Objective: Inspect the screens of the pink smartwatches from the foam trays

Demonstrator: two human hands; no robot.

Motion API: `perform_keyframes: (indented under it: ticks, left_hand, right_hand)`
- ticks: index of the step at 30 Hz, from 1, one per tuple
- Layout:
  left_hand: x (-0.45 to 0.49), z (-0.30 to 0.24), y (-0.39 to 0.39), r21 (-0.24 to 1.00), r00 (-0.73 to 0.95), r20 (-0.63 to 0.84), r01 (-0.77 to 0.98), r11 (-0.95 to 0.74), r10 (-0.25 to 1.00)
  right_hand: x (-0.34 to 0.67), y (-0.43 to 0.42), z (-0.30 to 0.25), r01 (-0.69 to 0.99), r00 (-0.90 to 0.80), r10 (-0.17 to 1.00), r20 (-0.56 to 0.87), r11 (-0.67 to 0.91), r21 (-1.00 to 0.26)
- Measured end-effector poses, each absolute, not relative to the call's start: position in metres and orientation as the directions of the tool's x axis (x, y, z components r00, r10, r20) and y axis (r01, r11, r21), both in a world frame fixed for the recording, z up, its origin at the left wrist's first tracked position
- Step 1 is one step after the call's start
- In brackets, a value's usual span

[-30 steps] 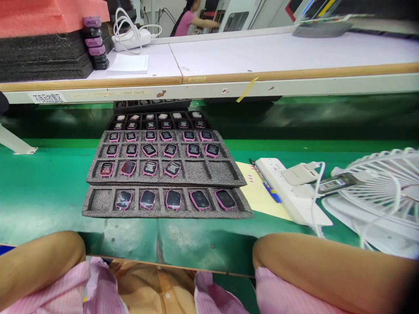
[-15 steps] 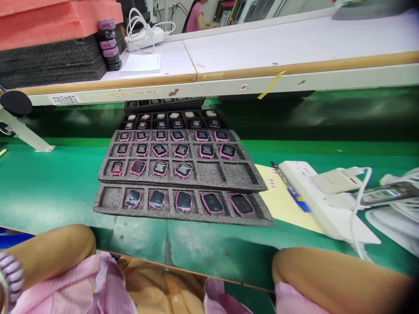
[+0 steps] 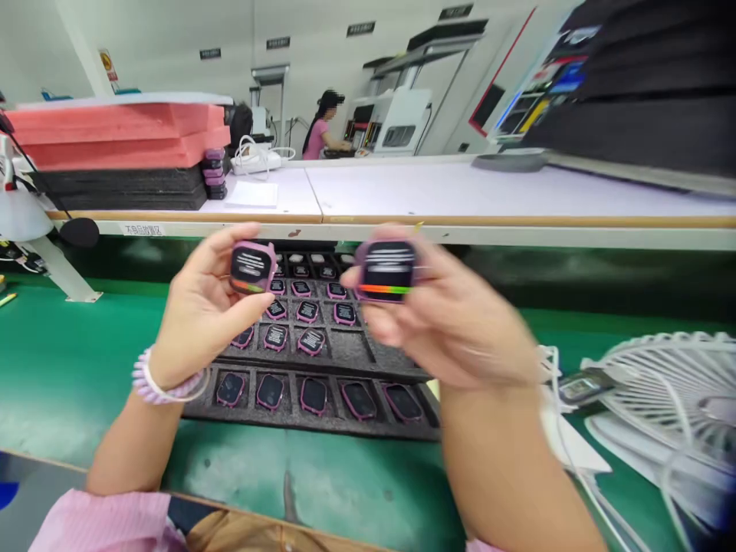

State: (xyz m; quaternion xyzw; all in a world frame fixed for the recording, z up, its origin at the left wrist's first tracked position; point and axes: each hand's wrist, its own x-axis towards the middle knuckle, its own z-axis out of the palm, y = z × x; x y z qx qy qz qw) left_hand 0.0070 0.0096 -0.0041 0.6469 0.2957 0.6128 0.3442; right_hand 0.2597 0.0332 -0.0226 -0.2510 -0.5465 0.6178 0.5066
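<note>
My left hand (image 3: 204, 295) pinches a smartwatch body (image 3: 251, 267) without a strap; its purple case frames a lit screen with text lines and a coloured bar. My right hand (image 3: 440, 310), smeared by motion, grips a second watch body (image 3: 389, 268) with a similar lit screen. Both are raised over a grey foam tray (image 3: 348, 349), whose compartments hold several purple watch bodies showing text. Closest to me, another foam tray row (image 3: 230, 418) carries watches with dark screens. The right hand and forearm hide the right side of the trays.
A shelf (image 3: 368, 192) crosses behind the trays, bearing red foam blocks (image 3: 115, 134), stacked watches (image 3: 215, 172) and a white charger with cable (image 3: 258, 157). To the right lie a white fan (image 3: 672, 383) and cables. A lamp stand (image 3: 69, 268) is at left. A person (image 3: 322, 134) sits beyond.
Both hands have come up into view, each now holding a watch body. The camera view has tilted upward, showing more of the room behind the shelf.
</note>
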Motion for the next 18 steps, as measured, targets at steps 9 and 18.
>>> perform_keyframes:
  ticks: [9,18]
  left_hand:
    - [0.026,-0.036,0.051,0.885,0.138,0.465,-0.059,-0.461,0.875]
    - [0.037,-0.038,0.046,0.909,0.21,0.416,-0.119,-0.399,0.885]
  right_hand:
    - [0.23,0.062,-0.045,-0.429,-0.438,0.866,0.242,0.035,-0.903]
    - [0.229,0.059,-0.041,-0.41,-0.368,0.884,0.289,0.125,-0.904]
